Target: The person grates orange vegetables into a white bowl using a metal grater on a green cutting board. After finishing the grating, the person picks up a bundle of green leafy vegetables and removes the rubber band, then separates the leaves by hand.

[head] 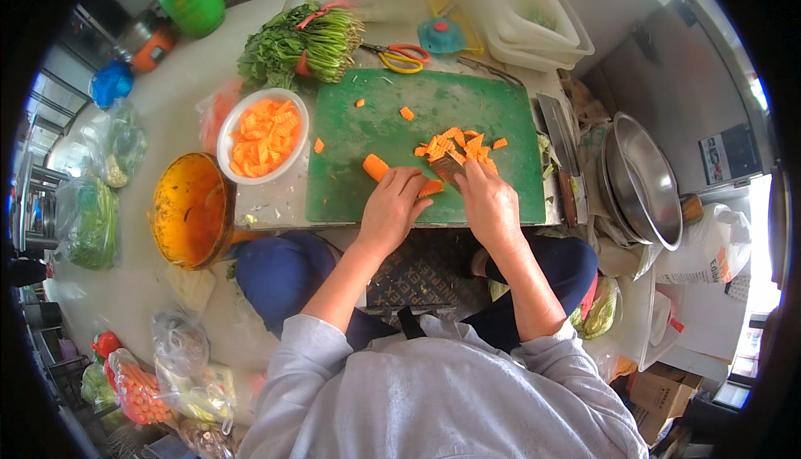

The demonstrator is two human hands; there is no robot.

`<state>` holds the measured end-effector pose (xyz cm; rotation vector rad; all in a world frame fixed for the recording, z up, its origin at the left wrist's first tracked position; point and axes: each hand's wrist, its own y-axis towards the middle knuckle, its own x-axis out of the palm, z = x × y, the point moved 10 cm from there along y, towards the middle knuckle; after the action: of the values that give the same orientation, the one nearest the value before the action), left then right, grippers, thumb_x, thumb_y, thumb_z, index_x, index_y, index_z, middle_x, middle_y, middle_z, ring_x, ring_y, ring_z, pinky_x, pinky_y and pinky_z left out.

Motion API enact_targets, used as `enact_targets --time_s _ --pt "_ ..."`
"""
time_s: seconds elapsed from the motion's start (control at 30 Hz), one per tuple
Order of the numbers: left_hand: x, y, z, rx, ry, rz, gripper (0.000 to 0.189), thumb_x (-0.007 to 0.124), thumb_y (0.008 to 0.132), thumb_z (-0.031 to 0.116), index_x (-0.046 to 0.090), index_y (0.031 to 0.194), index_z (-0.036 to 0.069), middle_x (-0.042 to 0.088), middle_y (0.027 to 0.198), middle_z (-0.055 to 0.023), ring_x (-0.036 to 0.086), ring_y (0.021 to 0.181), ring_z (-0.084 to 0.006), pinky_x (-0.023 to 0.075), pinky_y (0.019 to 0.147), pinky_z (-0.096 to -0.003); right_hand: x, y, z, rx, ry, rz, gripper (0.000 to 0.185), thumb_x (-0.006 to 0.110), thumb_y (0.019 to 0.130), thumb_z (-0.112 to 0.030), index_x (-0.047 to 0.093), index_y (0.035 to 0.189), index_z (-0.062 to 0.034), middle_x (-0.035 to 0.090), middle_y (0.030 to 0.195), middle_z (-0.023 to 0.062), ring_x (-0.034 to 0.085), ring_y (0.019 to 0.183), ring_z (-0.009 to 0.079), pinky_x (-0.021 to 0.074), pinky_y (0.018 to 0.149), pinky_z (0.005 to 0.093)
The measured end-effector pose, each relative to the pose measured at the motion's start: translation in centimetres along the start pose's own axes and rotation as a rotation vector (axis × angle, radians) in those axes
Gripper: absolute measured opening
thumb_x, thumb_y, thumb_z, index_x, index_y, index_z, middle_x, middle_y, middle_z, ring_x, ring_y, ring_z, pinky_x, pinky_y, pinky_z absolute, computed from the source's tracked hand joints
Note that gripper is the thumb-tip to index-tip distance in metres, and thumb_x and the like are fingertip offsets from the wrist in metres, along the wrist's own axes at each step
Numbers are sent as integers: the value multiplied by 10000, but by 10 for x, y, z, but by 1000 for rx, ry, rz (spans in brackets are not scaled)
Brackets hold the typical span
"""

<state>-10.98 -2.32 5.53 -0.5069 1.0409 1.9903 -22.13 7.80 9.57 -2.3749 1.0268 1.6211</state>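
Observation:
On a green cutting board (357, 115), my left hand (394, 205) presses down on a peeled carrot piece (430, 189), its cut end showing past the fingers. Another carrot length (375, 167) lies just beyond those fingers. My right hand (489, 199) grips a crinkle cutter (447, 167), whose metal blade stands beside the carrot; its handle is hidden in my fist. Wavy carrot slices (460, 140) are heaped beyond the blade, and a few stray bits lie farther off. A white bowl (305, 146) filled with cut carrot stands left of the board.
A yellow bucket (194, 208) is left of my knee. Behind the board are tied leafy greens (300, 46), scissors (403, 58) and white plastic tubs (541, 21). A cleaver (559, 133) lies along the right edge. Steel basins (644, 177) lean farther right.

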Motion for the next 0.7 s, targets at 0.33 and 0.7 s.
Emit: enact_targets --time_s 0.33,0.7 --pt "10 10 -6 42 -116 -119 293 745 897 86 688 1184 85 652 1175 -62 632 1111 -295 573 877 -426 10 16 -30 -204 -82 -125 103 643 926 -79 568 991 -55 645 941 122 670 954 371 554 752 485" --pt "8 11 -16 8 -224 -80 232 746 895 53 696 1121 58 664 1132 -94 646 1059 -324 561 848 -450 28 29 -33 -198 -118 -215 90 648 960 -100 581 988 -48 656 925 123 688 934 372 557 735 480"
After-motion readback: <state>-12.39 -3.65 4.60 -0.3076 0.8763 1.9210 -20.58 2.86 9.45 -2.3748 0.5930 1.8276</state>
